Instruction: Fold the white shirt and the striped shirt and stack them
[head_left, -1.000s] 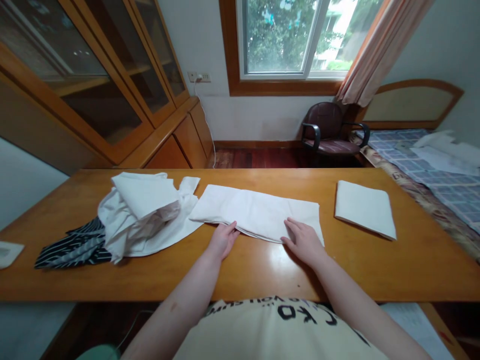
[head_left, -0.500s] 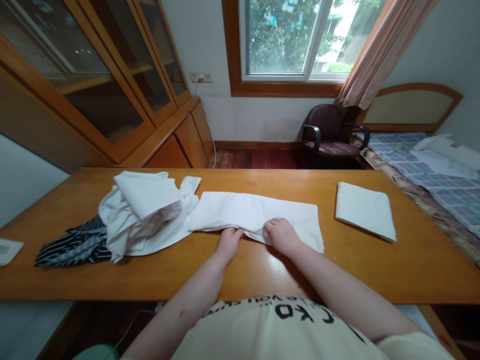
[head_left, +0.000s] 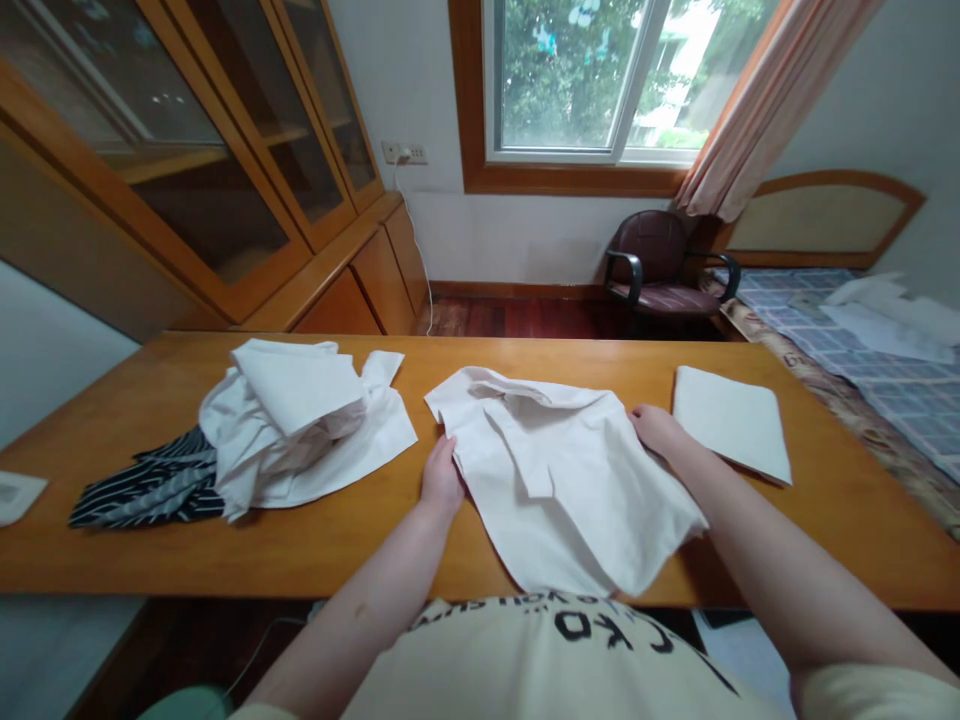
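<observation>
A white cloth (head_left: pixel 570 480) lies half unfolded in the middle of the wooden table (head_left: pixel 840 530), its lower corner hanging over the front edge. My left hand (head_left: pixel 441 474) grips its left edge with closed fingers. My right hand (head_left: pixel 654 428) holds its upper right corner, fingers curled on the fabric. A neatly folded white cloth (head_left: pixel 731 421) lies just right of my right hand. To the left sits a heap of white cloths (head_left: pixel 300 425) on top of a black striped cloth (head_left: pixel 146 490).
A white object (head_left: pixel 15 494) lies at the table's far left edge. Behind the table are a wooden glass-door cabinet (head_left: pixel 187 170), a dark armchair (head_left: pixel 656 265) under the window, and a bed (head_left: pixel 862 345) at the right.
The cloth was a long folded strip under both hands. Now it is opened out and pulled toward me, my hands having moved apart to its left edge and right corner.
</observation>
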